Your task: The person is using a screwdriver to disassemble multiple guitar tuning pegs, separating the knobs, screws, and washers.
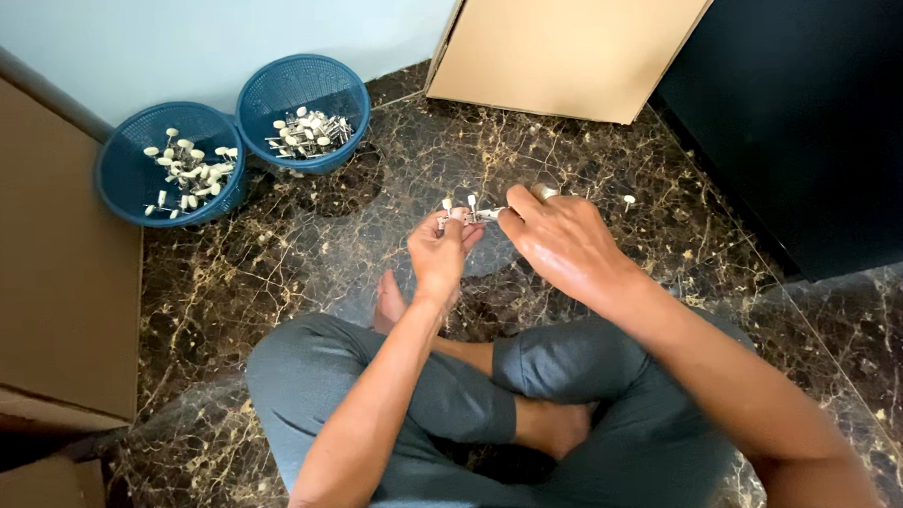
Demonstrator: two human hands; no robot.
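I sit cross-legged on a dark marble floor (301,239). My left hand (439,252) is raised in front of me, pinching small metal pins with white tips (460,212). My right hand (563,242) meets it from the right, its fingertips on the same cluster of pins. One more white-tipped pin (627,201) lies on the floor just beyond my right hand.
Two blue mesh baskets (139,185) (351,102) stand at the far left against the wall, each holding several white-tipped pins. Cardboard panels flank the left side (41,258) and lean at the back (574,39). A dark cabinet (817,111) fills the right.
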